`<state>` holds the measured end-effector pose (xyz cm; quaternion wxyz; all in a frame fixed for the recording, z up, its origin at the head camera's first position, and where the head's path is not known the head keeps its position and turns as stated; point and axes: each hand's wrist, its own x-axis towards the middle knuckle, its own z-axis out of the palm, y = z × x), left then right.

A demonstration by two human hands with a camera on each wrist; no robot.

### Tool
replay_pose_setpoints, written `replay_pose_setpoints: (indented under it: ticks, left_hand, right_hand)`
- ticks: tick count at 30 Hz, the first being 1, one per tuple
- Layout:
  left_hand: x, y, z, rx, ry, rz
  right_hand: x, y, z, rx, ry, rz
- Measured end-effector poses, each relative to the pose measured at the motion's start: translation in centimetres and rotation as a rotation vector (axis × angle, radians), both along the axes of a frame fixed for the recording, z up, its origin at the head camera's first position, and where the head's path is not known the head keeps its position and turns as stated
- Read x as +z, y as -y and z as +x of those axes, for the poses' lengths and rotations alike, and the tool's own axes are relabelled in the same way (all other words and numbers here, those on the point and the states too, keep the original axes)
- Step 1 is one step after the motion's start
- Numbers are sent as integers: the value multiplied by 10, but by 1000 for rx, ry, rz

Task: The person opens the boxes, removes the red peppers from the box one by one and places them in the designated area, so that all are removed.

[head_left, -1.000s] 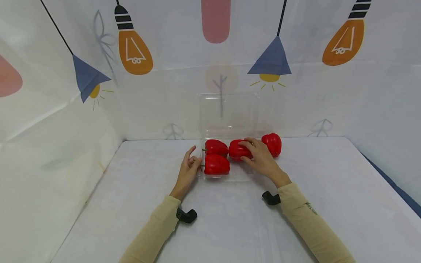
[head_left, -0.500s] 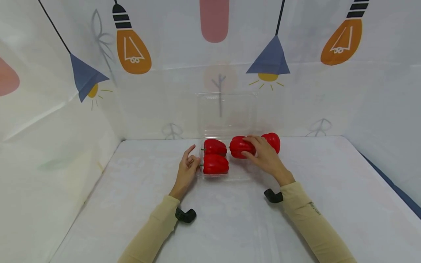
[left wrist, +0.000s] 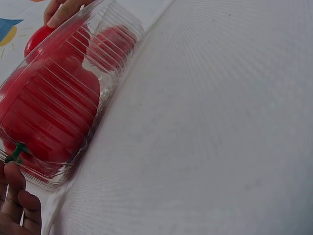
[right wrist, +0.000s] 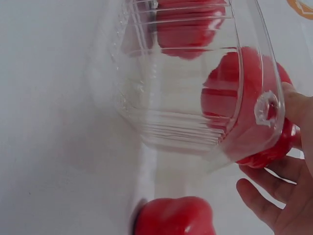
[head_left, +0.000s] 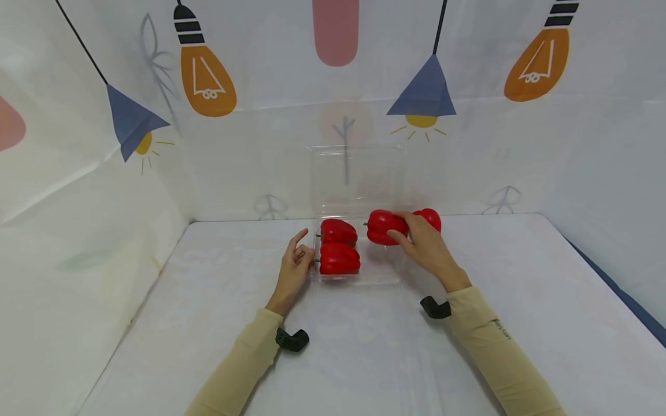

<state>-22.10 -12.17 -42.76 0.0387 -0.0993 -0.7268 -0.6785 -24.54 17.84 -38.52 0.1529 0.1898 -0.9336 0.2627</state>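
The right hand (head_left: 429, 248) reaches forward and leftward, thumb and fingers curled round a pepper (head_left: 381, 227) at the far right of the box (head_left: 378, 269); its stem points left, its long axis running crosswise. The left hand (head_left: 293, 270), one finger extended, is at the box's left edge; whether it grips, I cannot tell.

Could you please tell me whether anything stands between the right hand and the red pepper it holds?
Nothing visible does: the right hand grips the red pepper directly. The clear container merely crosses the right wrist view of it.
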Motion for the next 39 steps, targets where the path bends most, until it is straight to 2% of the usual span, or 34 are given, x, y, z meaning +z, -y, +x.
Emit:
replay_pose_setpoints:
  ticks: [11, 14, 19, 23, 31, 39]
  left_hand:
    - [1, -1, 0, 3, 21, 26]
    - [1, 0, 0, 7, 28, 25]
    - [-1, 4, 1, 20, 28, 17]
    - [0, 2, 0, 5, 14, 15]
    - [2, 0, -2, 3, 29, 14]
    - [1, 0, -1, 6, 36, 9]
  right_hand:
    - [4, -11, -3, -12, -52, -90]
    - [5, -13, -4, -21, -22, -129]
    - [8, -18, -6, -29, 76, -226]
    - [12, -30, -4, -90, 116, -293]
    - [16, -52, -7, -178, 49, -376]
    - [16, -65, -7, -285, 126, -466]
